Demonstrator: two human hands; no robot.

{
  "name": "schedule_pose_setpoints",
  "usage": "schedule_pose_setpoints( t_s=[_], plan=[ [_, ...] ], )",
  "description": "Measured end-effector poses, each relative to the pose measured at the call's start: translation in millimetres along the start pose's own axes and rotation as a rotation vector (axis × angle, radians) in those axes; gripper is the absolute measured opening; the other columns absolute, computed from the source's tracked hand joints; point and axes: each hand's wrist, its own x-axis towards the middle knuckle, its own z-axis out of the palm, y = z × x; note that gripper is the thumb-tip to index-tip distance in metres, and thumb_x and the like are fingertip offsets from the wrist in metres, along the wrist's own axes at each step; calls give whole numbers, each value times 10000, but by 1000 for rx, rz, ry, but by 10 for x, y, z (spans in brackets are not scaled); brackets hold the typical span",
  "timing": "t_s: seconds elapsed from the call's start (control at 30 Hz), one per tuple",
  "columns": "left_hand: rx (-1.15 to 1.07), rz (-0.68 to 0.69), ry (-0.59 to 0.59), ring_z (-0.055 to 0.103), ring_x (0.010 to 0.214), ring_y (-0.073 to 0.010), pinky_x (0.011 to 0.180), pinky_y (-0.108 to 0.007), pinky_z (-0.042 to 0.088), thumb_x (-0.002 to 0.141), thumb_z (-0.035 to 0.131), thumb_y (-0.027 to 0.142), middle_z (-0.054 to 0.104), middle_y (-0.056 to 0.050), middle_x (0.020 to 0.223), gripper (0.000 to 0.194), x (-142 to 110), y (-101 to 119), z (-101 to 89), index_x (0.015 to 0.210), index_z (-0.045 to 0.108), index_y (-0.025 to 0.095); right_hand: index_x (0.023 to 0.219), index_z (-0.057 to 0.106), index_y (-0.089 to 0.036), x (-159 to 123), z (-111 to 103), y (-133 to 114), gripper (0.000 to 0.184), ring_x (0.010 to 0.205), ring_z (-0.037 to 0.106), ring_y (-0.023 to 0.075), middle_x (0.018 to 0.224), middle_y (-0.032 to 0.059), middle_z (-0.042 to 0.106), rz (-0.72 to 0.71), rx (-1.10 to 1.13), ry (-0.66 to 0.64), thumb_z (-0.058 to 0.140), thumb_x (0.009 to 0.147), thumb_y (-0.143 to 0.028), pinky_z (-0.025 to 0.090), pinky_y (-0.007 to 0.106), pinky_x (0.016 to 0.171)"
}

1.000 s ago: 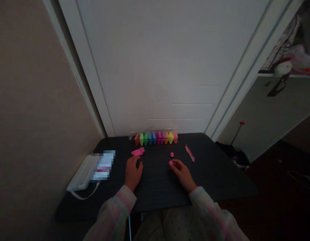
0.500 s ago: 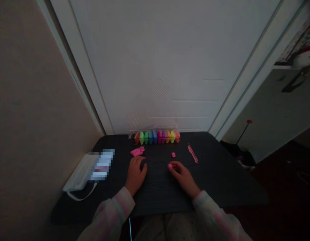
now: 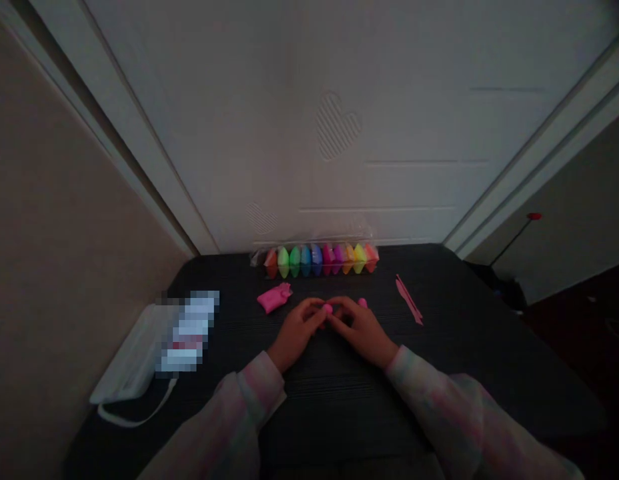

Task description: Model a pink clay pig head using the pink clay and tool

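Note:
Between the fingertips of both hands is a small pink clay ball (image 3: 328,309). My left hand (image 3: 298,328) pinches it from the left, and my right hand (image 3: 358,330) has its thumb and fingers on it from the other side. Just behind the right fingers lies a second pink clay piece (image 3: 362,303), partly covered by them. A pink packet (image 3: 274,298) with a crumpled end rests on the table beyond my left hand. Pink modelling tools (image 3: 409,300), thin and long, lie to the right of my right hand.
A clear pack of clay in several colours (image 3: 317,260) stands at the back of the dark table (image 3: 339,413), against a white door (image 3: 269,120). On the left are a white box (image 3: 124,363), a blurred-out screen (image 3: 192,333) and a white cable (image 3: 139,421).
My left hand has moved right and closed on the clay ball, which my right hand alone held before. The hands have come together. The view has tipped down and closer to the table.

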Motion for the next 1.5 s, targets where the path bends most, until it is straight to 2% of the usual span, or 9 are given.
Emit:
schedule_pose_setpoints(
  t_s=[0.1,0.23,0.33,0.63,0.8,1.03,1.23,1.5],
  plan=[
    [-87,-31,-10,515,607,-87,532,-206,379,710,569,302,564,8,728,281,6,-70,-10,936,508,146,987,489,-192,-1,51,73,230,527,535,101,581,-45,564,0,19,-19,484,777,-289,385,212,503],
    [-126,-71,-67,572,769,-123,663,-237,432,686,598,222,611,-27,846,245,10,-74,-22,910,525,154,969,486,-192,-28,38,104,216,522,534,95,580,-48,566,36,37,-33,501,765,-258,391,202,495],
    [-114,-99,-75,584,820,-135,742,-262,439,690,597,210,626,-27,861,219,16,-49,-29,894,539,156,965,483,-195,-45,15,96,209,519,537,93,590,-46,572,41,39,-42,505,765,-250,396,195,482],
    [-109,-129,-118,603,828,-144,763,-279,459,708,586,226,651,-24,878,201,16,-54,-56,897,559,163,1024,460,-210,-70,17,115,277,595,563,95,662,-35,586,-34,26,-19,524,755,-219,440,205,557],
    [-8,-116,-148,599,812,-141,751,-264,459,734,563,272,651,-22,879,200,13,-41,-70,904,585,171,963,486,-208,-81,3,113,202,608,557,98,667,-25,578,-72,-3,-8,521,765,-229,442,210,564],
    [242,90,-65,573,819,-151,731,-280,471,728,561,299,607,-30,876,181,-5,-50,-75,858,623,189,973,521,-206,-96,-28,119,195,599,536,102,659,-21,575,-131,-136,-33,503,785,-252,420,233,592],
    [600,362,52,506,967,-194,870,-383,400,719,574,287,598,-48,964,180,-10,-121,-79,874,632,215,993,533,-190,-87,-28,159,211,685,517,141,705,11,556,-224,-322,-54,490,788,-202,392,277,633],
    [735,393,42,466,998,-217,872,-425,393,732,550,279,606,-53,964,190,-4,-173,-62,890,629,211,941,533,-174,-73,-9,180,168,741,521,173,776,40,578,-225,-446,-83,489,780,-189,388,310,660]
  ],
)
